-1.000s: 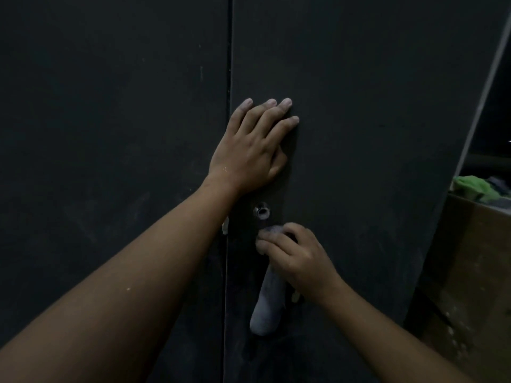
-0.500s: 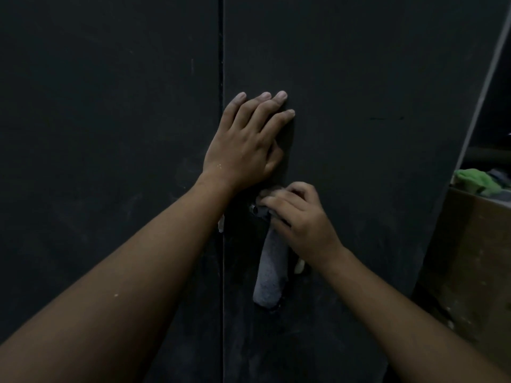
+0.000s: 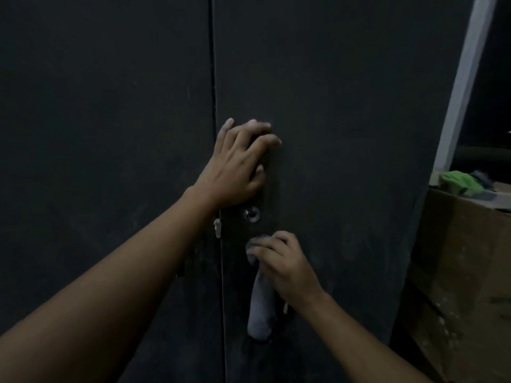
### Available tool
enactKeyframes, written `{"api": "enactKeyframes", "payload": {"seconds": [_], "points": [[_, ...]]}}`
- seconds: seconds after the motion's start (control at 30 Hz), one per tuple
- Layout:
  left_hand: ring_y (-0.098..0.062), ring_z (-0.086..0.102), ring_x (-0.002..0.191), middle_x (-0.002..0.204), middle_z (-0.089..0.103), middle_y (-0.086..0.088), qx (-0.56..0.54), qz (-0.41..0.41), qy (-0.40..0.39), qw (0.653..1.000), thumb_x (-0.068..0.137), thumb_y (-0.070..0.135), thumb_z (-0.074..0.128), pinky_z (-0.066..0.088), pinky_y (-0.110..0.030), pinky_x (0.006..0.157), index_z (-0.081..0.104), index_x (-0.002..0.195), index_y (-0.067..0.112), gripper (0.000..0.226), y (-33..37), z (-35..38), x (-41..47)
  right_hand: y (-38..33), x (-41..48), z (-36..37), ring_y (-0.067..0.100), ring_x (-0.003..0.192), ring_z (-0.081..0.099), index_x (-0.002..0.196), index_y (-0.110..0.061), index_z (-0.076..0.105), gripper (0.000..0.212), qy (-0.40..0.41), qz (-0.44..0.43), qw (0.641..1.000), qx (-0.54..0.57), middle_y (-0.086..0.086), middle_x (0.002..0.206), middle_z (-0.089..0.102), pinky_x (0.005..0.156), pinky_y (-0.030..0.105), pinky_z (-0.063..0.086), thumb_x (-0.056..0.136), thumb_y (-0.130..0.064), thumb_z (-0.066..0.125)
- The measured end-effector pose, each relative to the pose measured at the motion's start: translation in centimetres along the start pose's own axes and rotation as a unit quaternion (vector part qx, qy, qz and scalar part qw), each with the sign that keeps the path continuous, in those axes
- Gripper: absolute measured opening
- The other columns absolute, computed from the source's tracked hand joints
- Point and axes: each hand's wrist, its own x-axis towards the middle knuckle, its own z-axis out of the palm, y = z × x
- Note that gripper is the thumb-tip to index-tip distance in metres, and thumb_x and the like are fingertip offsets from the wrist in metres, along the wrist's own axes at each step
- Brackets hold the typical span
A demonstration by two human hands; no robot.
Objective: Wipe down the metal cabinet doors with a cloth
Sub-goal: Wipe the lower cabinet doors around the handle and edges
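- The right grip (image 3: 284,264) holds the cloth (image 3: 261,308) against the right door (image 3: 345,134), with the cloth's loose end hanging straight below the grip.
- The lock (image 3: 251,214) sits just above the right grip and just below the left grip (image 3: 237,172), which rests on the same door.
- The seam (image 3: 214,78) and the left door (image 3: 110,134) lie left of both grips.
- A box (image 3: 464,258), well right of the right grip, carries a heap of fabric (image 3: 459,182).
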Motion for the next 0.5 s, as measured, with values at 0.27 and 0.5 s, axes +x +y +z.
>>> {"api": "enactKeyframes", "payload": {"seconds": [0.27, 0.5], "points": [[-0.010, 0.042, 0.100, 0.102, 0.049, 0.012, -0.254, -0.276, 0.054, 0.926, 0.084, 0.040, 0.059, 0.035, -0.027, 0.083, 0.049, 0.104, 0.035, 0.022, 5.5, -2.4, -6.8, -3.2, 7.8, -2.5, 0.017, 0.104, 0.062, 0.104, -0.016, 0.075, 0.030, 0.135, 0.175, 0.973, 0.062, -0.003, 0.110, 0.071, 0.092, 0.031, 0.051, 0.076, -0.006, 0.077], [0.000, 0.060, 0.075, 0.084, 0.062, 0.009, -0.298, -0.408, 0.039, 0.862, 0.082, 0.014, 0.073, 0.046, -0.012, 0.062, 0.058, 0.088, 0.024, 0.020, 6.4, -0.9, -9.0, -4.2, 7.3, -0.1, 0.013, 0.113, 0.058, 0.117, -0.011, 0.072, 0.034, 0.034, 0.172, 0.982, 0.073, 0.002, 0.120, 0.066, 0.101, 0.029, 0.048, 0.085, -0.002, 0.064]]}}
